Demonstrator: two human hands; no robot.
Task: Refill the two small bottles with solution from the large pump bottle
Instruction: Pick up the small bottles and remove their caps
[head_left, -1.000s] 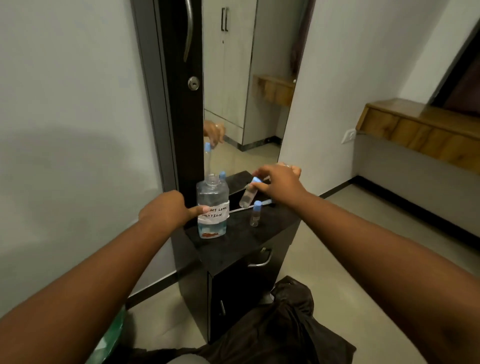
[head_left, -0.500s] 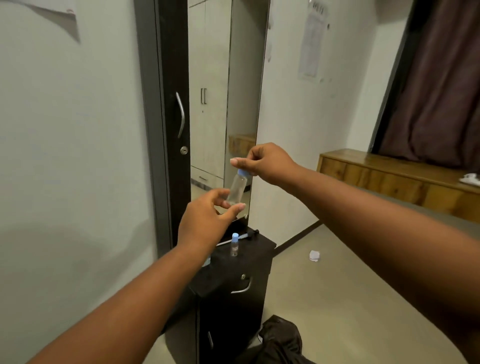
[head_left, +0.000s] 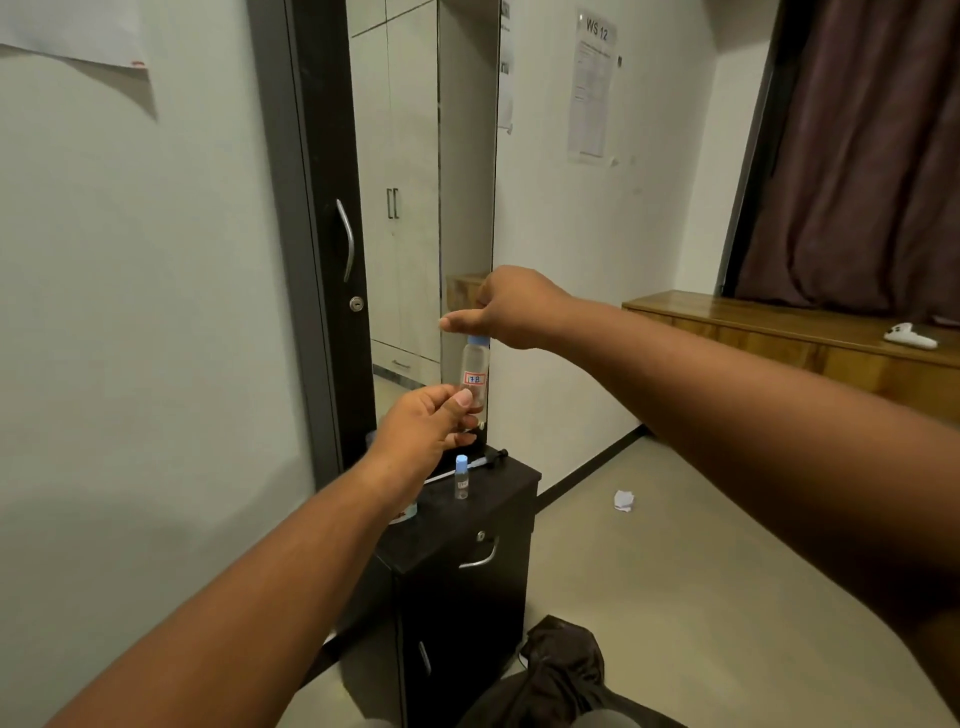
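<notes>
A small clear bottle with a blue cap and a red-edged label is held upright in the air above the cabinet. My right hand pinches its cap from above. My left hand grips its lower part with thumb and fingers. A second small bottle with a blue cap stands upright on the black cabinet top. The large bottle is almost wholly hidden behind my left forearm; only a sliver of its base shows. A thin pump tube lies on the cabinet top behind the standing bottle.
The black cabinet with a drawer handle stands against a tall mirror and a dark door frame. A crumpled paper lies on the floor to the right. A wooden ledge runs along the right wall. Dark cloth lies at the bottom.
My right hand lifted the small bottle off the cabinet into the air. My left hand left the large bottle and took hold of the small bottle's lower part. The camera tilted upward.
</notes>
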